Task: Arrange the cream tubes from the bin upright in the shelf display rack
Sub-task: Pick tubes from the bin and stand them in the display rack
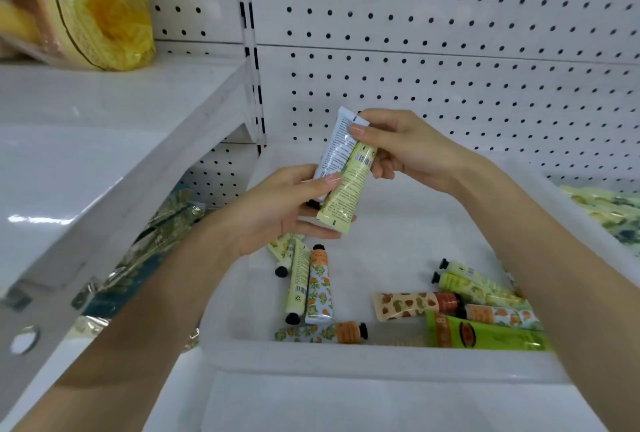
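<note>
Above a white plastic bin (346, 359), both my hands hold two cream tubes side by side. My left hand (277, 210) grips their lower ends; my right hand (398, 151) pinches their upper ends. One is a white tube (337, 144) with printed text, the other a pale yellow-green tube (349, 189). Several more tubes lie flat in the bin: a blue floral tube with an orange end (320, 289), a cream tube with orange fruit print (412, 305), and a bright green tube (485, 334). No display rack is recognisable in view.
White pegboard (450, 68) backs the shelf. An upper white shelf (104, 126) juts out at left, carrying a yellow plastic bag (86, 5). Foil-wrapped packets (156, 241) lie left of the bin, and patterned packets (609, 210) at far right.
</note>
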A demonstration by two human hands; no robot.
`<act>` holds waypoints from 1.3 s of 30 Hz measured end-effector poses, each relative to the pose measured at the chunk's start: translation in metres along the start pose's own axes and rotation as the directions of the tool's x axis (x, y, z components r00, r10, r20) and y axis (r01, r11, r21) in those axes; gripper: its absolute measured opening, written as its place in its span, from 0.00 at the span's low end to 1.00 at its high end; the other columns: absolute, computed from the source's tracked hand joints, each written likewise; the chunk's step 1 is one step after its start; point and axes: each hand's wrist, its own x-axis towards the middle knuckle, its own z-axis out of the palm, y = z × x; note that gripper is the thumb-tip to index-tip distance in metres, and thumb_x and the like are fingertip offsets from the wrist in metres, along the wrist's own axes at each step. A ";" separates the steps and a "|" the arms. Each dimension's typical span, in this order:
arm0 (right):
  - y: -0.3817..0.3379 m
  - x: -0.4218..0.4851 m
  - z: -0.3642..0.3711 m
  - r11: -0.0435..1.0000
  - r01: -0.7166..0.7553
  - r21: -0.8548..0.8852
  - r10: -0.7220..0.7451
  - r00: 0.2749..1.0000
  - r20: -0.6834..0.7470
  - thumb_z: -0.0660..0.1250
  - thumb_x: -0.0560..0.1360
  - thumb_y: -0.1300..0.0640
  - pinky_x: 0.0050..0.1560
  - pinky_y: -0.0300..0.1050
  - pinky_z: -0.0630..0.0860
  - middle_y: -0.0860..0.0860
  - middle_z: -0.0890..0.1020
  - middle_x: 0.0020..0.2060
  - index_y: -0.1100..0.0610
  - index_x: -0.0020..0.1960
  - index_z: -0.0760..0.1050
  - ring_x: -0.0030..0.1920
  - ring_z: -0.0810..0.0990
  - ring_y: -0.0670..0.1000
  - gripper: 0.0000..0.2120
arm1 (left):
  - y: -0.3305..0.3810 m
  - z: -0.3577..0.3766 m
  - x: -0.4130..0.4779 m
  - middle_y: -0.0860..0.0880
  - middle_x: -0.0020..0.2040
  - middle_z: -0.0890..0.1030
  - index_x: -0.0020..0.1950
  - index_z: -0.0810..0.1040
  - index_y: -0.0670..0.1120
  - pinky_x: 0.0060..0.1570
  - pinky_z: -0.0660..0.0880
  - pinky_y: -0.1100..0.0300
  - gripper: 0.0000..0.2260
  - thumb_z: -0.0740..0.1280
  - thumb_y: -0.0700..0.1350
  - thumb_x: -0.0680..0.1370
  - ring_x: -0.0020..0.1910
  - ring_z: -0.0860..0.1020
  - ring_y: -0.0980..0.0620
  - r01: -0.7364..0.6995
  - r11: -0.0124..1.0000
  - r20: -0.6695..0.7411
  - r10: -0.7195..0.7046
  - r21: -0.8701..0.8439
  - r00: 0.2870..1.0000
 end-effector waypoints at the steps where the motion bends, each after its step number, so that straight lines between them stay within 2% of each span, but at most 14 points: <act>1: -0.001 0.000 0.002 1.000 0.012 -0.006 -0.012 1.000 0.002 0.63 0.79 0.54 0.25 0.36 0.70 0.50 0.79 0.32 0.58 0.46 0.75 0.27 0.74 0.48 0.09 | 0.000 0.000 0.000 0.41 0.52 0.83 0.60 0.77 0.45 0.44 0.81 0.55 0.14 0.65 0.47 0.76 0.51 0.83 0.45 -0.006 0.999 -0.003 0.006 0.035 1.000; 4: -0.004 -0.001 0.010 0.999 0.045 -0.013 -0.045 0.999 0.030 0.63 0.79 0.54 0.26 0.37 0.71 0.50 0.79 0.33 0.54 0.42 0.76 0.27 0.74 0.48 0.08 | 0.000 0.000 0.000 0.46 0.49 0.85 0.57 0.78 0.48 0.50 0.80 0.56 0.16 0.67 0.50 0.70 0.52 0.83 0.49 -0.037 0.994 -0.011 0.039 0.103 0.999; 6: -0.006 -0.001 0.015 0.997 0.070 -0.026 -0.069 0.997 0.042 0.63 0.79 0.54 0.26 0.37 0.72 0.52 0.79 0.34 0.54 0.43 0.76 0.27 0.75 0.49 0.08 | 0.000 0.001 -0.001 0.47 0.49 0.85 0.56 0.78 0.49 0.50 0.80 0.59 0.16 0.68 0.50 0.69 0.51 0.83 0.52 -0.053 0.991 -0.012 0.055 0.125 0.998; 11: -0.008 0.000 0.020 0.996 0.091 -0.024 -0.089 0.995 0.051 0.62 0.79 0.54 0.29 0.39 0.75 0.51 0.81 0.35 0.58 0.49 0.76 0.30 0.77 0.49 0.08 | -0.002 -0.002 -0.005 0.43 0.48 0.85 0.54 0.79 0.44 0.48 0.81 0.56 0.11 0.68 0.44 0.73 0.49 0.83 0.48 -0.076 0.996 -0.081 0.080 0.051 0.993; 14: -0.006 0.001 0.018 0.993 0.053 0.103 -0.056 0.998 0.025 0.61 0.79 0.52 0.33 0.39 0.76 0.51 0.81 0.42 0.59 0.54 0.77 0.33 0.79 0.50 0.12 | -0.001 -0.007 -0.013 0.44 0.47 0.85 0.55 0.78 0.44 0.44 0.81 0.57 0.09 0.66 0.43 0.75 0.47 0.84 0.48 -0.140 0.989 -0.154 0.145 0.048 0.977; 16: -0.001 0.003 0.015 0.992 -0.002 0.127 0.001 1.000 0.005 0.60 0.79 0.49 0.35 0.38 0.77 0.51 0.81 0.47 0.59 0.57 0.77 0.35 0.80 0.49 0.16 | 0.000 -0.013 -0.019 0.45 0.47 0.85 0.55 0.78 0.45 0.44 0.81 0.57 0.08 0.65 0.42 0.76 0.47 0.84 0.49 -0.209 0.977 -0.236 0.210 0.031 0.949; 18: 0.009 0.006 0.015 0.994 -0.091 0.067 0.089 0.995 0.036 0.62 0.77 0.47 0.38 0.38 0.78 0.52 0.81 0.49 0.59 0.57 0.77 0.38 0.82 0.49 0.17 | -0.001 -0.018 -0.025 0.45 0.48 0.85 0.55 0.77 0.46 0.44 0.81 0.59 0.07 0.64 0.42 0.78 0.48 0.84 0.49 -0.292 0.956 -0.326 0.268 -0.026 0.907; 21: 0.038 0.012 0.025 0.959 -0.219 -0.180 0.248 0.956 0.158 0.65 0.76 0.49 0.46 0.39 0.80 0.54 0.82 0.50 0.61 0.55 0.78 0.46 0.82 0.50 0.16 | -0.009 -0.020 -0.028 0.47 0.48 0.85 0.56 0.77 0.47 0.45 0.80 0.59 0.07 0.64 0.42 0.79 0.49 0.83 0.50 -0.364 0.930 -0.422 0.312 -0.047 0.851; 24: 0.066 0.015 0.043 0.879 -0.243 -0.410 0.372 0.887 0.273 0.68 0.75 0.51 0.48 0.38 0.79 0.54 0.82 0.51 0.60 0.56 0.79 0.49 0.81 0.48 0.15 | -0.015 -0.021 -0.027 0.47 0.48 0.85 0.56 0.77 0.47 0.45 0.80 0.59 0.08 0.64 0.43 0.78 0.50 0.83 0.49 -0.370 0.929 -0.442 0.325 -0.016 0.836; 26: 0.075 0.016 0.053 0.855 -0.234 -0.463 0.404 0.861 0.310 0.69 0.74 0.51 0.46 0.36 0.78 0.50 0.81 0.50 0.59 0.58 0.79 0.48 0.79 0.45 0.17 | -0.016 -0.022 -0.027 0.46 0.48 0.85 0.57 0.77 0.46 0.44 0.79 0.59 0.09 0.64 0.43 0.78 0.50 0.83 0.49 -0.366 0.930 -0.433 0.329 -0.003 0.839; 29: 0.082 0.018 0.062 0.873 -0.224 -0.434 0.391 0.853 0.346 0.70 0.73 0.51 0.45 0.36 0.77 0.47 0.80 0.48 0.57 0.59 0.78 0.46 0.78 0.45 0.17 | -0.018 -0.021 -0.027 0.46 0.47 0.85 0.57 0.77 0.46 0.45 0.80 0.59 0.08 0.64 0.42 0.78 0.49 0.83 0.49 -0.367 0.929 -0.432 0.347 0.040 0.832; 33: 0.088 0.019 0.074 0.902 -0.256 -0.347 0.390 0.829 0.402 0.71 0.73 0.53 0.47 0.38 0.79 0.51 0.80 0.48 0.56 0.55 0.79 0.44 0.81 0.45 0.12 | -0.020 -0.018 -0.026 0.47 0.47 0.84 0.54 0.78 0.47 0.46 0.80 0.59 0.07 0.66 0.41 0.78 0.47 0.84 0.50 -0.350 0.927 -0.418 0.373 0.134 0.829; 39: 0.090 0.020 0.070 0.888 -0.376 -0.264 0.457 0.777 0.433 0.71 0.73 0.56 0.51 0.44 0.80 0.55 0.79 0.50 0.59 0.56 0.73 0.49 0.82 0.52 0.14 | -0.019 -0.018 -0.025 0.46 0.46 0.84 0.54 0.78 0.47 0.45 0.80 0.60 0.06 0.65 0.40 0.78 0.46 0.84 0.51 -0.360 0.924 -0.422 0.379 0.127 0.824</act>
